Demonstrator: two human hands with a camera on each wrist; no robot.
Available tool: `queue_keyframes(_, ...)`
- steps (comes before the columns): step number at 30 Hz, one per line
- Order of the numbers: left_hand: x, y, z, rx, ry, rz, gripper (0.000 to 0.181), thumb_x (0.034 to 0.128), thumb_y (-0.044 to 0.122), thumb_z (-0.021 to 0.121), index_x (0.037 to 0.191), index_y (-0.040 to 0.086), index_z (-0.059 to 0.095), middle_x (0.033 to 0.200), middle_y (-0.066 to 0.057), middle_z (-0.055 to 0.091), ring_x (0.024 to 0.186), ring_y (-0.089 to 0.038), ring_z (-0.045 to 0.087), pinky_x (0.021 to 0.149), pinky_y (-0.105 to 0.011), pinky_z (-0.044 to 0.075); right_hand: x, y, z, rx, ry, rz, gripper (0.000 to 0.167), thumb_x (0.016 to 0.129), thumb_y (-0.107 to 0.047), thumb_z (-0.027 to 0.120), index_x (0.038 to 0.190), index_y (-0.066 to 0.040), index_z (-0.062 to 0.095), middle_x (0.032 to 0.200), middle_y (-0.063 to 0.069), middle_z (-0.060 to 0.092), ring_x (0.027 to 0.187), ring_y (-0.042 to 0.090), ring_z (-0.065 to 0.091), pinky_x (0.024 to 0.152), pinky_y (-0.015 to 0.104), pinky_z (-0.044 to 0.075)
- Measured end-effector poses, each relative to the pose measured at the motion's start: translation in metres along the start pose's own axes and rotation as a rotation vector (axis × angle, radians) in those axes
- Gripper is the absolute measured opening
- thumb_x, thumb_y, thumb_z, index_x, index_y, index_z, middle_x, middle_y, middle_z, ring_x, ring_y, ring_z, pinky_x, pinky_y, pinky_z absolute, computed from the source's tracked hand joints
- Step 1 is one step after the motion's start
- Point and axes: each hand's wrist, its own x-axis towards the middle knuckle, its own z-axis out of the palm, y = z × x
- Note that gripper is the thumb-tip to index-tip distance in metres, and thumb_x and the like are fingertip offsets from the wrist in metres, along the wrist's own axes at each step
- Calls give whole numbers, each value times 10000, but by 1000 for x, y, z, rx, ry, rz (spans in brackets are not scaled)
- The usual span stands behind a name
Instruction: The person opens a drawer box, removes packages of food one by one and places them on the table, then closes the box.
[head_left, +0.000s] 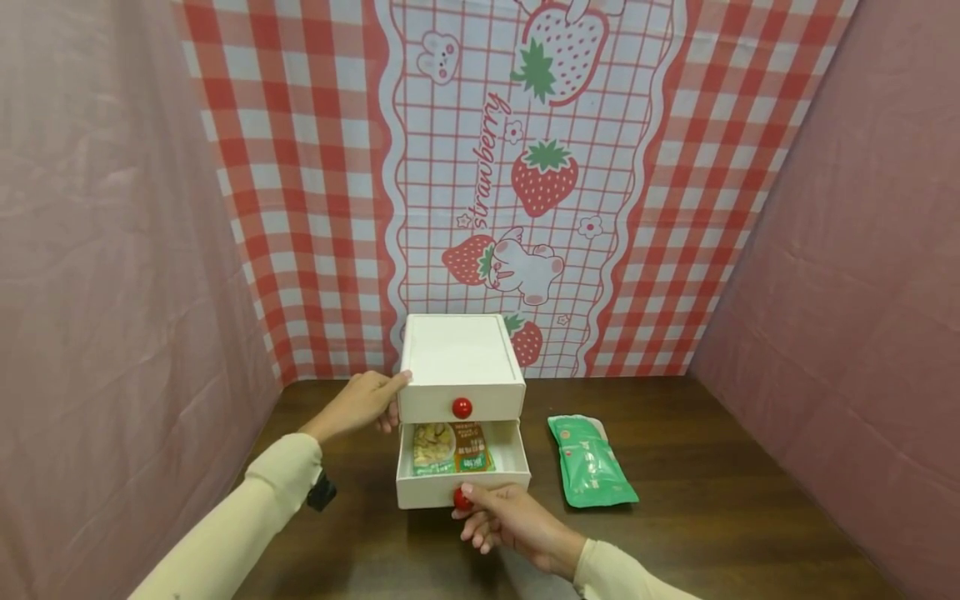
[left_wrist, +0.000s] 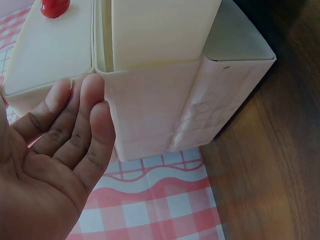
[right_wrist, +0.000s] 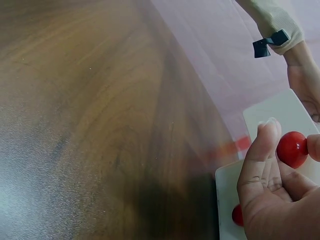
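Note:
A white drawer cabinet (head_left: 461, 348) stands on the table, its top drawer closed and the drawer (head_left: 407, 492) below pulled out. Thumb and fingers of my right hand (head_left: 517, 521) pinch that lower drawer's round red knob (right_wrist: 292, 150). Against the cabinet's left side rests my left hand (head_left: 363, 404), thumb at the top edge, fingers fairly straight along the side in the left wrist view. Inside the pulled-out drawer lies a printed food packet (head_left: 450, 448), with a food picture and green and brown areas. Another red knob (head_left: 462, 407) sits on the top drawer.
A sealed green pouch (head_left: 594, 462) lies on the brown wooden table (head_left: 720, 483), right of the cabinet. Behind the cabinet hangs a red-and-white checked strawberry cloth (head_left: 322, 208). Pinkish cloth walls (head_left: 840, 317) stand on both sides.

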Motion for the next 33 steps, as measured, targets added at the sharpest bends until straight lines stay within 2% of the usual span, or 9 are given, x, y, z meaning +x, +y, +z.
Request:
queue_keyframes(16, 0, 0, -1, -2, 4, 1, 735, 1066, 585, 416, 649, 45, 688, 613, -79, 678, 519, -192, 653, 524, -335, 545, -9, 6, 3, 1, -21, -3, 661, 1035, -474, 580, 1180, 167, 654, 789, 24, 721, 622, 37, 615, 591, 203, 523)
queue_keyframes(33, -1, 1, 0, -18, 2, 0, 712, 1072, 557, 432, 661, 33, 684, 614, -71, 671, 527, -183, 652, 528, -334, 556, -20, 12, 7, 14, -33, -7, 643, 1039, -461, 578, 1171, 164, 654, 795, 23, 729, 621, 43, 623, 587, 198, 525)
